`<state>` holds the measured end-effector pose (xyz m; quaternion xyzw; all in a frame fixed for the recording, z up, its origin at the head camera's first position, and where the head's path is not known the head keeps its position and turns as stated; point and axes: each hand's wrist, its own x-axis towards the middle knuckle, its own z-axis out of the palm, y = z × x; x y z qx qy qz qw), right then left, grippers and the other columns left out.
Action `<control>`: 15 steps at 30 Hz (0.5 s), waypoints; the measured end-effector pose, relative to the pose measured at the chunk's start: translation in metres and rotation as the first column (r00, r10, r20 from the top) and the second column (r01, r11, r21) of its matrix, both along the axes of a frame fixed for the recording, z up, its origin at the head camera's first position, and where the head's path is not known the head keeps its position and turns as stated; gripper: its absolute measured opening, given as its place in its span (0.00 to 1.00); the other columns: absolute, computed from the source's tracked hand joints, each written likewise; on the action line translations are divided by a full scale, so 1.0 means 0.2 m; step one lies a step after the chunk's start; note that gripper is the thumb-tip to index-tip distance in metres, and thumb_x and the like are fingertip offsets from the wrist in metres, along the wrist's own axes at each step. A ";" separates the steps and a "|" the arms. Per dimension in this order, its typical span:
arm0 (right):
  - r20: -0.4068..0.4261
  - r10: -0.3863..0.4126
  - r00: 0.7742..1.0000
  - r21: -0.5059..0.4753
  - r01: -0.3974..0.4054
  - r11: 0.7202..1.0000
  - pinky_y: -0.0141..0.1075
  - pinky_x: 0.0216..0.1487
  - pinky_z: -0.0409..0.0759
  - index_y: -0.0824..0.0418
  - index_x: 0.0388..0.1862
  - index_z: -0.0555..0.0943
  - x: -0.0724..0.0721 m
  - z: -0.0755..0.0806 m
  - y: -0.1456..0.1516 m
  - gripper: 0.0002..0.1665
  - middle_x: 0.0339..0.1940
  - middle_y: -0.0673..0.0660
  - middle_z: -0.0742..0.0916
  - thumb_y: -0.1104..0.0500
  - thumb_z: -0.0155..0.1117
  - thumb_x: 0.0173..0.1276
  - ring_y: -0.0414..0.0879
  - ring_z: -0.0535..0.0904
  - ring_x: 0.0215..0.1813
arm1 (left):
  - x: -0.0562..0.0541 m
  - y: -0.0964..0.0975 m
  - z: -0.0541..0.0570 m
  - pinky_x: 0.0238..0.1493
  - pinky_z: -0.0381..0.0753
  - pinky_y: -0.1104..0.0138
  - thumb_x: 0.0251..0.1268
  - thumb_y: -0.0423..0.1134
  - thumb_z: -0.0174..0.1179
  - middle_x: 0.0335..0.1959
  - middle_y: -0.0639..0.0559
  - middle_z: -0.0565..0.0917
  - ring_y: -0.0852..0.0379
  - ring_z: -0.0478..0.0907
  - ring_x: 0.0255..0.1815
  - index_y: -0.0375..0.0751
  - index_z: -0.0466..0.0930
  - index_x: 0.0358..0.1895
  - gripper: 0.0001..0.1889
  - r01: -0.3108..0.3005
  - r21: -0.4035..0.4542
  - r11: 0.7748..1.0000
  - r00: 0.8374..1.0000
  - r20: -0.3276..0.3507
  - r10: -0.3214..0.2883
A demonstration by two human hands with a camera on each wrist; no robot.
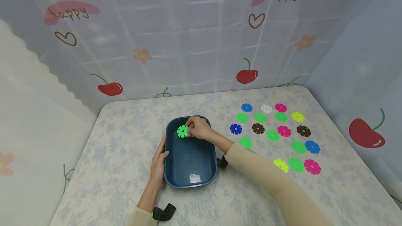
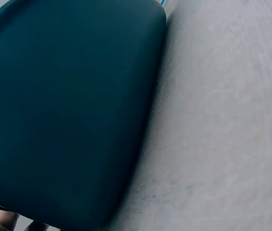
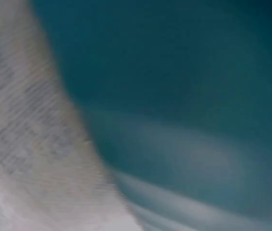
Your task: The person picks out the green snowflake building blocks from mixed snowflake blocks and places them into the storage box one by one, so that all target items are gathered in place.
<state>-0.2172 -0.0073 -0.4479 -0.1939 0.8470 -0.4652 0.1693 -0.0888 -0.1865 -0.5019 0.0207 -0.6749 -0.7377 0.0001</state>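
A dark blue rectangular tray [image 1: 191, 163] with raised walls sits on the table in the head view. Over its far end, my right hand [image 1: 199, 127] pinches a green notched plastic disc [image 1: 182, 131] between thumb and fingers. My left hand [image 1: 158, 165] rests along the tray's left side, fingers fairly straight, the thumb at the rim. The left wrist view is mostly the tray's outer wall [image 2: 73, 106], with a bit of the fingers [image 2: 6, 219] at the bottom left corner. In the right wrist view the tray [image 3: 165, 72] appears blurred, and the hand is out of sight.
Right of the tray, several notched discs lie flat on the patterned table [image 1: 122, 149], among them a white disc [image 1: 266, 108], a brown disc [image 1: 258, 128], a pink disc [image 1: 312, 166] and a yellow disc [image 1: 297, 116]. A printed curtain [image 1: 194, 44] hangs behind the table.
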 end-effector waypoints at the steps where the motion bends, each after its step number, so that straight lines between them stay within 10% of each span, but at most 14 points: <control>1: 0.013 -0.005 1.000 -0.005 0.006 1.000 0.32 0.31 0.82 0.70 0.52 0.79 -0.01 -0.02 0.00 0.14 0.33 0.62 0.84 0.71 0.58 0.68 0.52 0.87 0.34 | 0.00 0.00 0.00 0.64 0.55 0.86 0.76 0.33 0.35 0.81 0.59 0.45 0.57 0.38 0.81 0.54 0.48 0.79 0.30 0.003 0.001 1.000 1.000 -0.001 -0.003; 15: 0.020 -0.021 1.000 0.017 0.021 1.000 0.31 0.32 0.82 0.69 0.53 0.81 -0.03 -0.10 -0.06 0.14 0.34 0.61 0.86 0.69 0.59 0.69 0.49 0.87 0.33 | -0.01 0.00 -0.01 0.64 0.54 0.86 0.76 0.33 0.36 0.81 0.59 0.46 0.58 0.38 0.81 0.53 0.49 0.79 0.30 -0.002 -0.006 1.000 1.000 0.003 0.002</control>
